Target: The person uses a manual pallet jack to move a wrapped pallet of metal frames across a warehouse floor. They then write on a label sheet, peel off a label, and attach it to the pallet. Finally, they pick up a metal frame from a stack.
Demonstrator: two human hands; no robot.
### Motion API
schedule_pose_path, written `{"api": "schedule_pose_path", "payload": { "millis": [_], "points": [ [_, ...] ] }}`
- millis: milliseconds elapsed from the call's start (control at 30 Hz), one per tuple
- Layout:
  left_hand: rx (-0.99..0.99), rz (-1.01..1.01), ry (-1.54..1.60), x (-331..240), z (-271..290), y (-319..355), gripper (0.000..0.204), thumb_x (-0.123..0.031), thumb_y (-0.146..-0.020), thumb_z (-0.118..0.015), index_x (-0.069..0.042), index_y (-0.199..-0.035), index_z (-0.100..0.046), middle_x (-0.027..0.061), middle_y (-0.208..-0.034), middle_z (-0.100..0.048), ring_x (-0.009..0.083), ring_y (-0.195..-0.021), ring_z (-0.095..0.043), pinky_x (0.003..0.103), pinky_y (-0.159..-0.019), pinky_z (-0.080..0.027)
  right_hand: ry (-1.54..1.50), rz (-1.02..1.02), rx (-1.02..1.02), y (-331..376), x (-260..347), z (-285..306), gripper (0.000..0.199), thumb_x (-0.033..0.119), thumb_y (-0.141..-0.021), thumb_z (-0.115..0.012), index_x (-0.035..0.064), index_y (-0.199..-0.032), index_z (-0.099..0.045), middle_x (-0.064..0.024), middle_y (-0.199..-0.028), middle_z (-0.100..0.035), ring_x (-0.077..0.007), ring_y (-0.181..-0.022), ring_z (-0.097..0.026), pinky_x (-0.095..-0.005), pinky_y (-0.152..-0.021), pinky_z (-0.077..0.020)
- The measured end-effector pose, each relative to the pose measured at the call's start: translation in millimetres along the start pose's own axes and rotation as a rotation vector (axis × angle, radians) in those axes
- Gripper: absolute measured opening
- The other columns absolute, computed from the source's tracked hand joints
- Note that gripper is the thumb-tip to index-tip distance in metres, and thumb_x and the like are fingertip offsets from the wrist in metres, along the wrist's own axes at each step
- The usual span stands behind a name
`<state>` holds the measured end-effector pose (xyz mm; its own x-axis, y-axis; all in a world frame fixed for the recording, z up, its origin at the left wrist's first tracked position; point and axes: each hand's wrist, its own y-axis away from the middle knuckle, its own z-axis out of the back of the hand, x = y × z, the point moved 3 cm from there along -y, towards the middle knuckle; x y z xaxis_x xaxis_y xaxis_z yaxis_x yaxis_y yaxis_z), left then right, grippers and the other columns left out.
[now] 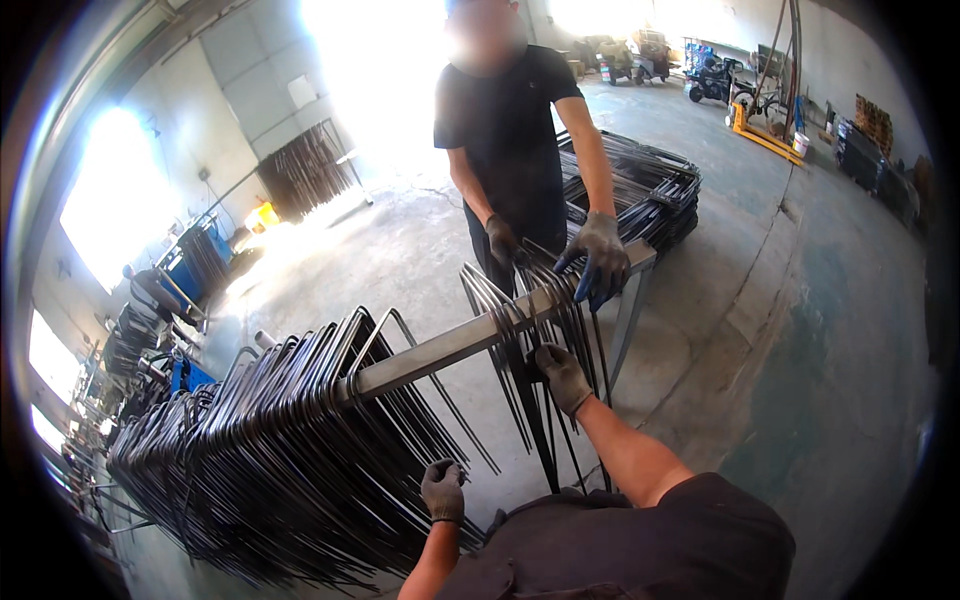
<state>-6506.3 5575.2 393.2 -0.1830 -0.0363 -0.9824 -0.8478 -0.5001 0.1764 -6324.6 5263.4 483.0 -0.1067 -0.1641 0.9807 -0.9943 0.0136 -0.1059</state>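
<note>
Two groups of bent dark metal rods hang over a long grey metal bar (pixel 430 358). The smaller group of rods (pixel 505 375) is near the bar's right end, the dense row of rods (pixel 290 430) on its left. My right hand (pixel 566 380), in a grey glove, is closed at the smaller group, just below the bar, against a dark piece (pixel 534 366) whose kind I cannot make out. Gloved too, my left hand (pixel 443 490) is curled closed low beside the rods' lower ends; whatever it holds is hidden. A co-worker's gloved hands (pixel 598 262) touch the smaller group from across the bar.
A co-worker in dark clothes (pixel 510 130) stands across the bar. Behind them lies a big stack of metal frames (pixel 640 185). Further rods (pixel 308 170) lean at the far wall. A yellow pallet jack (pixel 765 138) stands far right. Another person (pixel 155 295) bends at the left.
</note>
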Motion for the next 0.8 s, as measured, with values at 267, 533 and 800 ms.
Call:
{"api": "schedule_pose_path", "payload": {
  "millis": [267,533,800],
  "points": [
    [0.022,0.132,0.085,19,2,5,0.013,-0.003,-0.103,-0.073,0.002,-0.115,-0.072,0.0116,-0.096,-0.078,0.0219,-0.079,-0.077,0.035,-0.070,-0.064,-0.118,-0.079,-0.004,3,0,3,0.035,0.035,-0.112,-0.070,0.0004,-0.115,-0.072,-0.0044,-0.091,-0.071,-0.0152,-0.084,-0.069,-0.0329,-0.081,-0.0590],
    [0.041,0.144,0.083,30,1,10,0.015,-0.002,-0.101,-0.073,0.003,-0.116,-0.073,0.0127,-0.097,-0.079,0.0227,-0.079,-0.077,0.036,-0.071,-0.064,-0.037,-0.097,-0.065,11,13,5,0.031,0.030,-0.110,-0.068,-0.0004,-0.114,-0.073,-0.0040,-0.089,-0.069,-0.0146,-0.081,-0.067,-0.0340,-0.080,-0.0602],
    [0.033,0.184,0.059,32,3,18,0.016,-0.002,-0.101,-0.074,0.003,-0.116,-0.073,0.0113,-0.097,-0.078,0.0227,-0.079,-0.077,0.036,-0.071,-0.064,-0.046,-0.056,-0.130,12,6,3,0.032,0.031,-0.110,-0.068,0.0004,-0.115,-0.074,-0.0039,-0.090,-0.070,-0.0145,-0.082,-0.068,-0.0338,-0.081,-0.0586]
  ]
}}
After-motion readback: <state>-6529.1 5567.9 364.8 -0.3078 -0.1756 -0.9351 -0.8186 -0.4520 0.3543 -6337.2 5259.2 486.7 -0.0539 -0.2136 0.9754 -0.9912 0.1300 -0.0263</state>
